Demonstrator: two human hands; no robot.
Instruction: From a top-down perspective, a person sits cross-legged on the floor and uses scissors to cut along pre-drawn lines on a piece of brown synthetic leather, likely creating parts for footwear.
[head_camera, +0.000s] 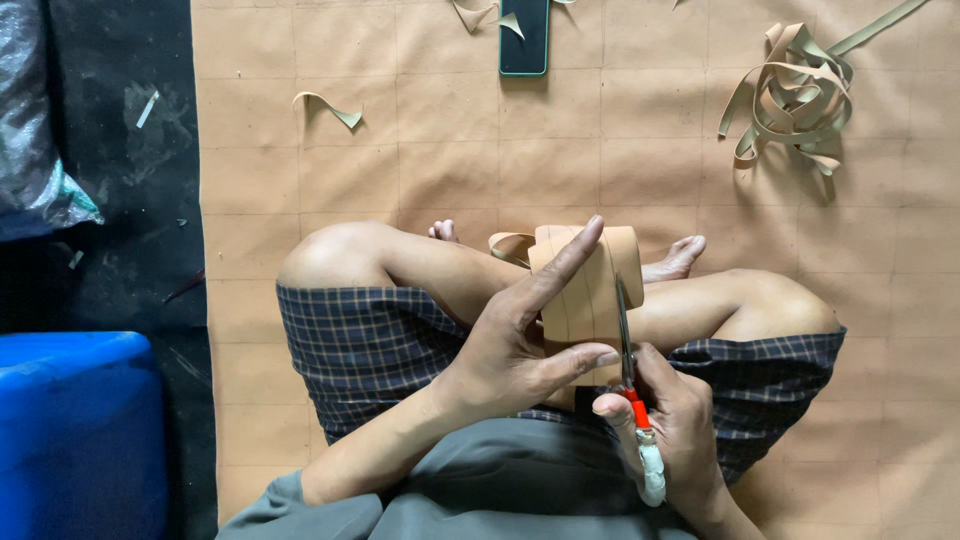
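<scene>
I see my right hand (672, 425) closed around the red-handled scissors (633, 385), blades pointing up along the tan sheet (588, 283). My left hand (520, 345) grips that sheet over my lap, forefinger laid up across its face, thumb under its lower edge. Farther out on the tan mat (420, 150): a curled offcut (328, 108), a heap of cut strips (795, 95), a dark phone (525, 35).

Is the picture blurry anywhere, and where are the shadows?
Head view: mostly sharp, soft even light; the scissors in the right hand and the tan sheet in the left hand look clear; the strip pile casts a soft shadow; no glare.
</scene>
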